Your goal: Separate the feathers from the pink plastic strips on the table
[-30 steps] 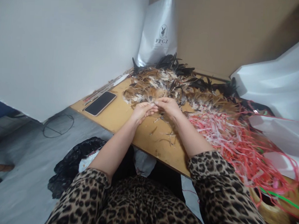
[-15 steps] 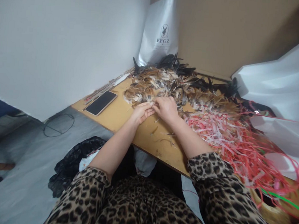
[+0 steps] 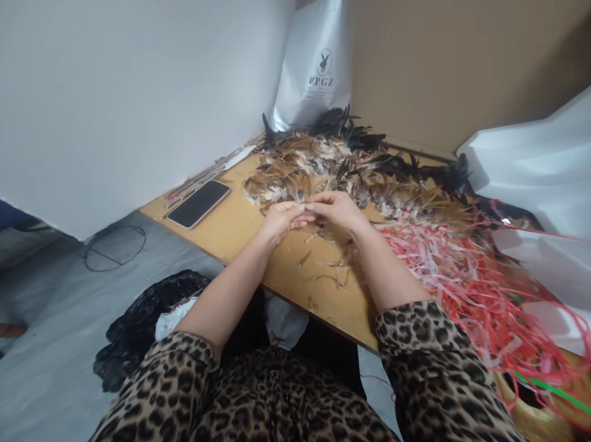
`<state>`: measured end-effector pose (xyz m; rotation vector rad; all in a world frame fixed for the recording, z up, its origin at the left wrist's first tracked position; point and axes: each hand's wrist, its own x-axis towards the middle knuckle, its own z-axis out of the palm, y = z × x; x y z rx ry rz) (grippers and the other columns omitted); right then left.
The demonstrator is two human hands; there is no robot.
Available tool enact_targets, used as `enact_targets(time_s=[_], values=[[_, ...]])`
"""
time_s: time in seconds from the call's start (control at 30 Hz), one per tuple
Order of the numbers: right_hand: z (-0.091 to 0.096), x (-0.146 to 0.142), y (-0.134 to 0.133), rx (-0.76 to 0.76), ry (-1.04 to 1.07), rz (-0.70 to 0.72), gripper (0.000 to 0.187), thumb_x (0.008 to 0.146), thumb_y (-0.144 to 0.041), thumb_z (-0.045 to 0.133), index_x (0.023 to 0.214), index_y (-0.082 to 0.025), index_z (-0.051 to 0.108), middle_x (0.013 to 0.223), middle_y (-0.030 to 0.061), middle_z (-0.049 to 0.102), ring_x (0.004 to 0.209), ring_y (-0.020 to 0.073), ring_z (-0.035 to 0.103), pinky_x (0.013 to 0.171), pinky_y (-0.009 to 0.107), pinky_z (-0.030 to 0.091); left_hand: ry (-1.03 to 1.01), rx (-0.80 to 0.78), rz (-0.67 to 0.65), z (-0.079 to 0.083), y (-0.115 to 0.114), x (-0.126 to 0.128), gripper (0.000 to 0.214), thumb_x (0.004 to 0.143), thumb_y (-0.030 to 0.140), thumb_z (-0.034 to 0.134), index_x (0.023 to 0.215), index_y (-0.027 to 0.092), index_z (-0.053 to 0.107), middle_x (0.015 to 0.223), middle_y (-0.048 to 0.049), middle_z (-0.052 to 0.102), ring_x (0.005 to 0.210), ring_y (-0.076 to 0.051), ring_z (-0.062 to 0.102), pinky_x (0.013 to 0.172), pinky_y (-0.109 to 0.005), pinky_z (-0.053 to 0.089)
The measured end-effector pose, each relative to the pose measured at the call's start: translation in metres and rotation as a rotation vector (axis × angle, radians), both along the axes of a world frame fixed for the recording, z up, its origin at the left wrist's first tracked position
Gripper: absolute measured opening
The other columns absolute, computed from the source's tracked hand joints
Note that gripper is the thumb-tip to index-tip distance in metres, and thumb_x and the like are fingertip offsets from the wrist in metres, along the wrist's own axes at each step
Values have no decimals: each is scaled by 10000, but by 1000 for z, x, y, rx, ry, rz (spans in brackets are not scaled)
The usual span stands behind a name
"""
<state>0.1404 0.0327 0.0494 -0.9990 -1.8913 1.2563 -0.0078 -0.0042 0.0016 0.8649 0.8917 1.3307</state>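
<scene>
My left hand point(image 3: 281, 221) and my right hand point(image 3: 337, 209) meet over the tabletop, at the near edge of a heap of brown, white and black feathers point(image 3: 324, 157). Both have thumb and forefinger pinched together, fingertips touching or nearly so. Between them is a small pale feather point(image 3: 302, 204), mostly covered by the fingers; its exact outline blends with the heap behind. The lower fingers of my left hand are loosely curled. Several thin loose feathers point(image 3: 340, 267) lie on the wooden table point(image 3: 244, 241) below my right wrist.
A phone point(image 3: 200, 204) lies left on the table. Tangled red and pink ribbon strips point(image 3: 476, 292) spread over the right side. A white printed bag point(image 3: 318, 62) stands at the back, and white sheeting point(image 3: 555, 150) is at right. A black plastic bag point(image 3: 144, 318) sits on the floor.
My right hand has shifted slightly right and its wrist has turned outward. Its fingers now reach leftward to the left fingertips. My left hand stays nearly in place.
</scene>
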Motion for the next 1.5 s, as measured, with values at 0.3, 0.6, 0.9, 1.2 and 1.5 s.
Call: enact_targets(time_s=[0.3, 0.6, 0.9, 1.2, 1.5], values=[[-10, -5, 3, -201, 222, -159, 298, 497, -394, 761, 601, -147, 632, 502, -20, 580, 456, 79, 458, 465, 219, 354, 12, -13, -82, 4, -4, 3, 166, 731, 239, 652, 781, 81, 644, 750, -87, 689, 598, -88, 637, 552, -169, 466], [-15, -3, 5, -304, 267, -40, 292, 510, -392, 751, 599, -148, 619, 528, -9, 586, 472, 87, 482, 499, 232, 386, 46, -18, -100, 5, -4, 3, 185, 726, 250, 656, 798, 79, 648, 771, -92, 694, 599, -83, 632, 527, -151, 451], [10, 29, 11, 299, -510, -67, 111, 622, -235, 615, 578, -155, 677, 489, -7, 577, 473, 101, 460, 507, 242, 328, -59, -25, 163, 8, 2, -1, 149, 743, 241, 634, 794, 100, 632, 697, -54, 679, 553, -62, 606, 502, -146, 421], [9, 5, -7, 409, -1064, 78, 205, 668, -250, 546, 796, -221, 703, 810, 49, 689, 721, 164, 597, 617, 236, 380, -100, -27, 173, 3, 4, -3, 146, 746, 227, 629, 817, 100, 634, 688, -42, 675, 549, -52, 602, 500, -134, 421], [4, 16, 4, 244, -643, -12, 152, 666, -245, 553, 677, -136, 659, 639, 28, 648, 568, 111, 533, 557, 210, 382, -106, -28, 181, 4, 4, -3, 140, 747, 222, 631, 817, 101, 634, 696, -43, 678, 547, -51, 605, 494, -132, 422]])
